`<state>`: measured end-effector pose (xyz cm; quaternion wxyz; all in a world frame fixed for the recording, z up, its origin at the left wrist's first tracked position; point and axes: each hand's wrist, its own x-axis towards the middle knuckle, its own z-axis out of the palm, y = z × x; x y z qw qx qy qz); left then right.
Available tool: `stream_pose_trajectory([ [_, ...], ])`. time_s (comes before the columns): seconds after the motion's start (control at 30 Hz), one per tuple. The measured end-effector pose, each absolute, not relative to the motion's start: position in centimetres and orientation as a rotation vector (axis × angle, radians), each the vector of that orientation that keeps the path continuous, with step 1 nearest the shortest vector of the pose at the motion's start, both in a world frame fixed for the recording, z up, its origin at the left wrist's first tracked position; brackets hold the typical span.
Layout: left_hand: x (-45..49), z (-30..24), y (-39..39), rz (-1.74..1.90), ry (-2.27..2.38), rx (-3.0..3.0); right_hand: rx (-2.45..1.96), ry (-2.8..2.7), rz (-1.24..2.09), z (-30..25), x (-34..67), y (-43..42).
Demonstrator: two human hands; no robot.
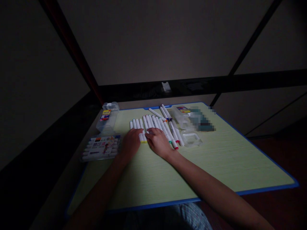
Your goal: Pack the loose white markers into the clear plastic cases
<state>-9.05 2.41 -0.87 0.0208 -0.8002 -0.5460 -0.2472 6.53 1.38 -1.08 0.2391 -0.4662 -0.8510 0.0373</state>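
Note:
Several white marker pens (pixel 153 123) with coloured caps lie side by side in a row on a pale green table (pixel 216 163) with a blue edge. My left hand (pixel 130 143) rests on the left end of the row, fingers curled over the pens. My right hand (pixel 158 140) lies on the middle of the row, fingers stretched forward and touching the pens. More markers (pixel 168 116) lie angled at the back right of the row. Whether either hand grips a pen is hidden.
A flat pack of markers (pixel 102 147) sits at the table's left edge, with a clear plastic case (pixel 107 119) behind it. Another clear case (pixel 183 115) and a clear lid (pixel 192 139) lie to the right. A dark rail runs behind the table.

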Motion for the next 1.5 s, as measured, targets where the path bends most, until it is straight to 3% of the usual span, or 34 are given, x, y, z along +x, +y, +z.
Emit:
stream_pose_trajectory([
  [0.53,-9.1,-1.1,2.5,-0.853,-1.579,-2.459,-1.16,-2.361,0.087,0.2,6.9,0.7],
  [0.77,-8.7,-0.9,2.7,-1.158,-1.464,-2.542,-0.481,-2.462,-0.282,0.4,7.9,-3.0],
  [0.9,-7.3,0.0,2.9,-1.183,-1.397,-2.665,-0.169,-2.572,-0.248,-0.6,7.7,-4.4],
  [1.17,-1.6,2.7,3.8,-0.666,-0.851,-3.138,-0.293,-2.776,-0.071,-1.0,6.6,-4.1],
  [1.5,0.2,1.2,4.1,-0.403,-0.876,-3.203,-0.334,-2.925,0.047,0.4,6.8,-4.3],
])
